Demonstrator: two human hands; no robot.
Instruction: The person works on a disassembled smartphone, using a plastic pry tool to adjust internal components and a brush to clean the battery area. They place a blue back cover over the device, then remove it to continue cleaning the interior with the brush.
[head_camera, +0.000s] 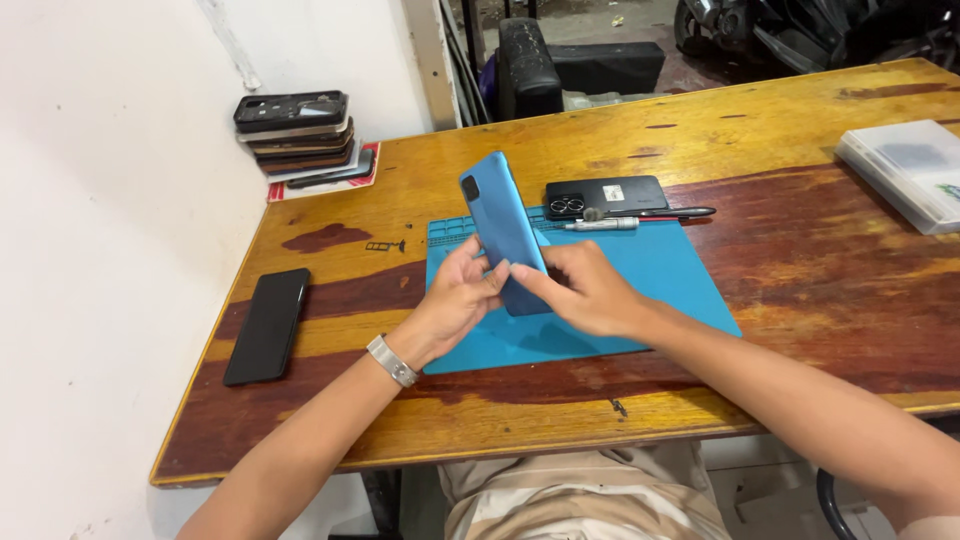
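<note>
Both sets of fingers (500, 275) curled around one blue phone (503, 230): left hand (455, 300) gripping its near left edge, right hand (585, 290) pinching its near end. Held above blue mat (650, 270), back facing right, long axis tilted, camera end up and far-left. Two black phones flat on counter (780, 240): one near-left (267, 325), one far (607, 195). Two slim tools (640, 217) beside that. One stack of phone cases (296, 130) far-left.

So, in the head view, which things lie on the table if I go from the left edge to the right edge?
Black phone → stack of phone cases → blue phone held up by both hands → black phone with camera rings → clear plastic box.
</note>
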